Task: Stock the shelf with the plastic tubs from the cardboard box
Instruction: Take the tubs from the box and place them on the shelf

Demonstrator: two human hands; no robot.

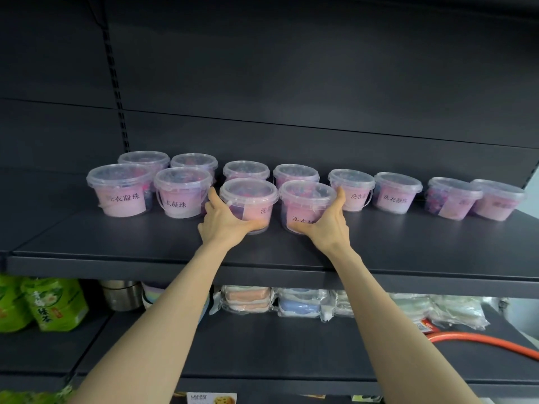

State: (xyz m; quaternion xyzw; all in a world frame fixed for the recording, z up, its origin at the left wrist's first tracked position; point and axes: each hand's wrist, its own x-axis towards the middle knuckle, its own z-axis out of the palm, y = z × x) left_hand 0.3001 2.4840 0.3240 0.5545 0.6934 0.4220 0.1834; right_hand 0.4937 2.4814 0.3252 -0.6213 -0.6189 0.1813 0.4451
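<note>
Several clear plastic tubs with pink labels stand on the dark upper shelf (151, 246). My left hand (223, 221) grips one front tub (249, 204) from its left side. My right hand (331, 223) grips the tub beside it (304, 205) from its right side. Both tubs sit upright on the shelf, in front of a back row. More tubs stand to the left (121, 189) and to the right (396, 192). The cardboard box is out of view.
Below, a second shelf (262, 345) carries green tea packs (52, 304), a metal container (122, 295), wrapped pastel items (297, 301) and an orange hose (481, 341). A slotted upright (116, 91) runs up the back panel at left.
</note>
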